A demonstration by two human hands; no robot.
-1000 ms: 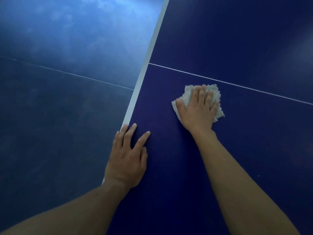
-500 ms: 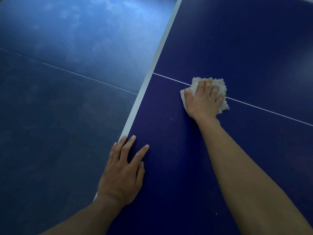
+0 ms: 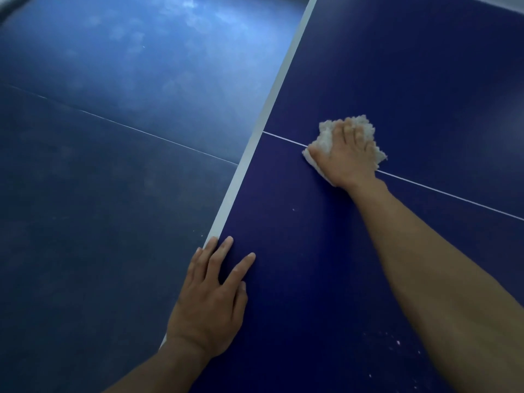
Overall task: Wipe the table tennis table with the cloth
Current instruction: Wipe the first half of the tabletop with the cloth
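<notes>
The right hand (image 3: 347,156) presses flat on the cloth (image 3: 325,139), over the thin white line (image 3: 453,195) right of centre; the left hand (image 3: 211,304) rests open at the surface (image 3: 297,279) edge below. Wiping looks unfinished: white specks (image 3: 394,343) remain lower right.

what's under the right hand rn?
The white cloth, pressed onto the table by the right hand; its edges show around the fingers. The thin white line runs in beneath it. The cloth's middle and that stretch of line are covered.
</notes>
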